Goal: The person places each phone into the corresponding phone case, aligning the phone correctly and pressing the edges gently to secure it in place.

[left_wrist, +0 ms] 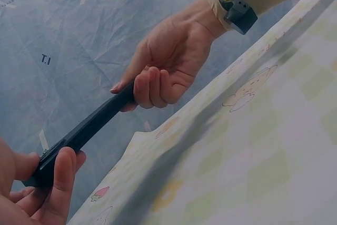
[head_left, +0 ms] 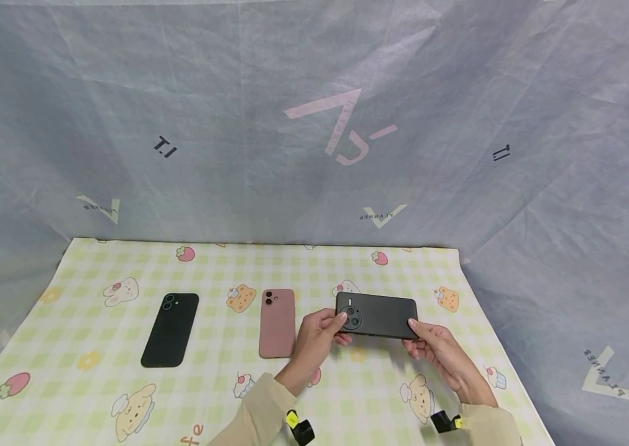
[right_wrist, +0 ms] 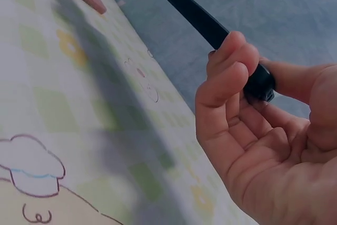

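Note:
A black phone (head_left: 384, 314) with a round camera bump is held sideways above the table, its back facing up in the head view. My left hand (head_left: 317, 337) pinches its left end near the camera bump, thumb on top and fingers beneath. At the opposite end my right hand (head_left: 442, 353) pinches the right edge in the same way. From the left wrist the phone (left_wrist: 84, 130) shows edge-on, raised over the cloth with its shadow below. The right wrist view has the right hand's fingers (right_wrist: 226, 88) curled around the phone's end.
A pink phone (head_left: 278, 325) lies face down just left of my left hand. Farther left lies another black phone (head_left: 171, 331), also back up. The checked tablecloth (head_left: 208, 353) covers the table, and a grey fabric sheet (head_left: 208, 124) hangs behind and at the sides.

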`<state>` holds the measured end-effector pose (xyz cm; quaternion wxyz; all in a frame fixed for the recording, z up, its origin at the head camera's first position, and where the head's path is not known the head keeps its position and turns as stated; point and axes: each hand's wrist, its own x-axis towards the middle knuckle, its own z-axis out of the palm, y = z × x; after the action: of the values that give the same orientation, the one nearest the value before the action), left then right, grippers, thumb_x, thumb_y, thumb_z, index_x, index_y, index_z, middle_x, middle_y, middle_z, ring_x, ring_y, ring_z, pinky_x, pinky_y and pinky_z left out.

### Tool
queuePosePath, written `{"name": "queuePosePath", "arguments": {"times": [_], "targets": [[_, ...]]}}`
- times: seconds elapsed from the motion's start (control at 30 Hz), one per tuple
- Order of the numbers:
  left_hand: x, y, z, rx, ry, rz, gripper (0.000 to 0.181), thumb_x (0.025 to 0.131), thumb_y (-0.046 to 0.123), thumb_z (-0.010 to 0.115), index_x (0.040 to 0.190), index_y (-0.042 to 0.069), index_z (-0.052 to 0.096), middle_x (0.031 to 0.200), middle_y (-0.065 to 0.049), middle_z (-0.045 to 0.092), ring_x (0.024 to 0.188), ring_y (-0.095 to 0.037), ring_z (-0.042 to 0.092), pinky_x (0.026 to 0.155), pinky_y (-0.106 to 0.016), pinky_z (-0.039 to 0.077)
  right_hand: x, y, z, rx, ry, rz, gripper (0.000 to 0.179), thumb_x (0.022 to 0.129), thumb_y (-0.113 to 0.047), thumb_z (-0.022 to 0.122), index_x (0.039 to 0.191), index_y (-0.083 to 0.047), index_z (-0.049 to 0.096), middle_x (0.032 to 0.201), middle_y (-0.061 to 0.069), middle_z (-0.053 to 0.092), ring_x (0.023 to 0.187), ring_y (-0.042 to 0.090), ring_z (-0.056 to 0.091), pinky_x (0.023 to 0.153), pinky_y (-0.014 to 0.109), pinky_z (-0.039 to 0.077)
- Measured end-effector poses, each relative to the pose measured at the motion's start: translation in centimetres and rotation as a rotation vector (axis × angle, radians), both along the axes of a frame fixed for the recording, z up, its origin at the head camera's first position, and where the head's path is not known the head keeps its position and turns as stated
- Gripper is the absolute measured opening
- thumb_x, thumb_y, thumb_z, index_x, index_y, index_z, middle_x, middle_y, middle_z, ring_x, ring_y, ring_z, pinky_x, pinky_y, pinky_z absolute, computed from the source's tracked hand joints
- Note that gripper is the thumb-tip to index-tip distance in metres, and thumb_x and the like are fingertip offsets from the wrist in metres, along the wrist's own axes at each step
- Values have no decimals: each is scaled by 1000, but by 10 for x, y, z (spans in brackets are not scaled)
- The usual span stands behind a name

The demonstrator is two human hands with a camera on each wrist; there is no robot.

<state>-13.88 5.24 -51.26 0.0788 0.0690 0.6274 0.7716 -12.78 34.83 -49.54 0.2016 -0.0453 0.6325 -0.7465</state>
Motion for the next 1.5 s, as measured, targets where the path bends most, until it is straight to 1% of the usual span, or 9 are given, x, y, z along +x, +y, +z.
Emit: {"name": "queuePosePath", "arguments": {"times": [0.27,0.5,0.67,0.9,0.97,1.23,1.33,1.4,1.5], "targets": [[1,0,1,17,1,-13,29,111,16,63,120,-11,70,101,-26,78,83,-46,76,75,-35,66,3,-4,1,83,-9,-44,42,118,-32,46,97,-10,75,83,-2,73,68,9,62,67,23,53],[0,2,0,30,-34,-17,28,110,15,64,119,-11,70,100,-24,78,82,-41,77,74,-32,66,4,-3,-2,52,30,-40,35,118,-24,45,100,-10,72,85,-2,71,69,11,62,68,25,51],[-1,2,-1,46,-34,-21,28,110,14,64,119,-11,70,101,-25,78,83,-45,77,74,-34,66,4,-2,-3,29,76,-21,35,119,-21,43,101,-10,72,84,-2,70,69,10,62,69,24,52],[1,2,1,41,-48,-27,28,110,15,63,121,-11,70,104,-24,78,72,-13,75,76,-36,66,4,-2,-4,31,75,-9,35,118,-21,44,98,-11,71,82,-2,69,69,12,60,73,26,51],[1,2,1,38,-48,-27,29,111,15,63,121,-10,70,103,-23,78,71,-10,74,76,-37,66,4,-2,-4,37,68,-18,36,118,-22,45,97,-12,71,82,-2,69,68,12,60,73,26,51],[1,2,2,41,-56,-35,30,110,17,64,124,-10,69,103,-22,78,73,-11,74,84,-50,64,3,-1,-4,49,29,-57,34,118,-28,47,100,-12,71,82,-2,68,68,12,60,69,26,52],[0,3,1,41,-55,-41,30,110,17,64,123,-10,69,103,-22,78,74,-14,75,82,-46,65,3,-1,-4,55,23,-55,34,118,-29,47,100,-13,70,82,-2,67,69,13,60,70,27,52],[1,3,0,35,-48,-44,29,110,17,64,121,-10,69,102,-23,78,77,-27,77,79,-41,66,3,0,-3,56,21,-55,34,118,-29,47,100,-13,70,82,-2,67,68,13,60,70,27,52],[1,3,0,32,-38,-49,28,110,17,64,119,-10,69,100,-26,77,80,-34,78,77,-36,66,4,0,-3,53,28,-55,34,118,-29,46,100,-13,70,81,-2,66,68,13,59,70,26,51]]}}
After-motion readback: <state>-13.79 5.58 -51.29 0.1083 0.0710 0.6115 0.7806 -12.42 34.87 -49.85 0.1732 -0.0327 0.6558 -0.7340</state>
